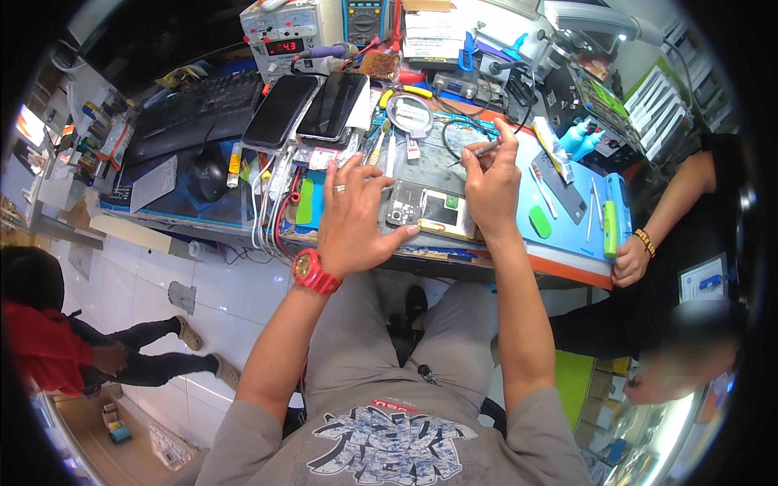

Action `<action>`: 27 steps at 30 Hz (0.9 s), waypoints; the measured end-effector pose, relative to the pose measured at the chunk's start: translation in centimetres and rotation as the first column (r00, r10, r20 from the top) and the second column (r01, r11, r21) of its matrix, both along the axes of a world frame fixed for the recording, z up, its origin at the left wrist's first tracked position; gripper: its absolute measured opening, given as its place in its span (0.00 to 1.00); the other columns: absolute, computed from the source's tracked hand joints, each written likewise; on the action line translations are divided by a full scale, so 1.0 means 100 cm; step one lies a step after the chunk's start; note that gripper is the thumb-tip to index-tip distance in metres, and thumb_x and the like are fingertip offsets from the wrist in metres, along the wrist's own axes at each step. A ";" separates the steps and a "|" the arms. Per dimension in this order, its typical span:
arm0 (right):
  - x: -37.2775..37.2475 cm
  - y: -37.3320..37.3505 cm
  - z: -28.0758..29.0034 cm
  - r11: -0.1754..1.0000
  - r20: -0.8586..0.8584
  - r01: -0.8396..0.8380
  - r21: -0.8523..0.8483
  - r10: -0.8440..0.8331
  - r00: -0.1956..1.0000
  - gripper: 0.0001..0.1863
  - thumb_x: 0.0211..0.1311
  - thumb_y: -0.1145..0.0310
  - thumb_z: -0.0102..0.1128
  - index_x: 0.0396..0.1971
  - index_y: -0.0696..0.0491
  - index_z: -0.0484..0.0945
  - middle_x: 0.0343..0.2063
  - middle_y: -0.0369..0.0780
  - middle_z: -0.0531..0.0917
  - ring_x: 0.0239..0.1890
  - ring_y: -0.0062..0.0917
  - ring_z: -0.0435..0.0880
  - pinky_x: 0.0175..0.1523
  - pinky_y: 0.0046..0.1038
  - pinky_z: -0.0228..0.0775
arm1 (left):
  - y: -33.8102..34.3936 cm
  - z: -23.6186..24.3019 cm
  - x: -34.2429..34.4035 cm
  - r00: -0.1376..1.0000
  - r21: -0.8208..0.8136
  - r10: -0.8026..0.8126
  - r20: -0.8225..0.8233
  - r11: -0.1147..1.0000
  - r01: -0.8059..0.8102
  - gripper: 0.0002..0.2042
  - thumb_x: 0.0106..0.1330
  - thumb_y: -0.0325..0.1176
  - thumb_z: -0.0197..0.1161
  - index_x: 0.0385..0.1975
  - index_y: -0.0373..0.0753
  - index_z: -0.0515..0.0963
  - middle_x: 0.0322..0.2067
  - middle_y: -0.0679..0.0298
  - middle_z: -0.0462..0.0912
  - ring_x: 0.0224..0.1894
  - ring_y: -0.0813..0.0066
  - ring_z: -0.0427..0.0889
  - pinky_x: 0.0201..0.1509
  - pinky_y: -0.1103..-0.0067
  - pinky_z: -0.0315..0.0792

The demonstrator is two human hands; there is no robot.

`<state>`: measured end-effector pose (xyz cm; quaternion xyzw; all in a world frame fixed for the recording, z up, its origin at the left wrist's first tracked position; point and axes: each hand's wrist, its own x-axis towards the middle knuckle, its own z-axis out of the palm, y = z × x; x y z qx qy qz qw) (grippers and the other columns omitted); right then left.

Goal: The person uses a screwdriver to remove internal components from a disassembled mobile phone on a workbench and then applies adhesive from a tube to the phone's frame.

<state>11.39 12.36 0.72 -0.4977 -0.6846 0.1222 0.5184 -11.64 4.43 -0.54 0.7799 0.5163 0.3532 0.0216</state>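
Note:
An opened phone [409, 202] with bare inner parts lies at the front edge of the work mat [442, 154]. My left hand [358, 215], with a red watch on the wrist, is spread out at the phone's left, its thumb at the lower left corner. My right hand [493, 186] is raised just right of the phone, its fingers round a thin pen-like tool [485, 149] with the tip pointing down-left above the mat. Two black phones [279, 109] [332, 105], a yellow-handled tool [409, 91] and a brush [379, 146] lie behind my left hand.
Around me are a power supply [284, 49], keyboard [190, 109], cables and a blue mat [539, 227] with bottles [574, 138] and tools. A person in black leans at the right, a hand [628, 259] on the desk edge. A person in red [44, 336] is at the lower left.

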 end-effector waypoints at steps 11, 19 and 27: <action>-0.037 -0.027 0.006 0.906 -0.581 -0.359 -0.225 0.170 0.796 0.37 0.69 0.81 0.68 0.72 0.60 0.56 0.40 0.45 0.85 0.37 0.25 0.91 0.41 0.25 0.86 | -0.001 -0.003 -0.001 1.000 -0.006 0.001 0.007 1.000 -0.001 0.35 0.51 0.54 0.82 0.54 0.36 0.81 0.59 0.52 0.76 0.76 0.43 0.63 0.84 0.47 0.41; -0.046 -0.024 -0.002 0.898 -0.595 -0.348 -0.269 0.129 0.793 0.37 0.69 0.81 0.68 0.72 0.60 0.57 0.38 0.45 0.84 0.35 0.26 0.91 0.38 0.25 0.86 | 0.000 -0.004 -0.001 1.000 -0.004 0.000 0.007 1.000 0.000 0.35 0.52 0.55 0.82 0.54 0.36 0.81 0.60 0.52 0.76 0.77 0.43 0.62 0.85 0.47 0.40; -0.047 -0.026 -0.002 0.897 -0.579 -0.336 -0.289 0.115 0.807 0.37 0.69 0.81 0.68 0.72 0.60 0.57 0.37 0.45 0.84 0.34 0.26 0.90 0.38 0.25 0.85 | 0.000 -0.004 -0.001 1.000 0.004 -0.003 -0.011 1.000 0.003 0.35 0.52 0.55 0.82 0.54 0.36 0.80 0.59 0.52 0.75 0.77 0.45 0.62 0.85 0.45 0.40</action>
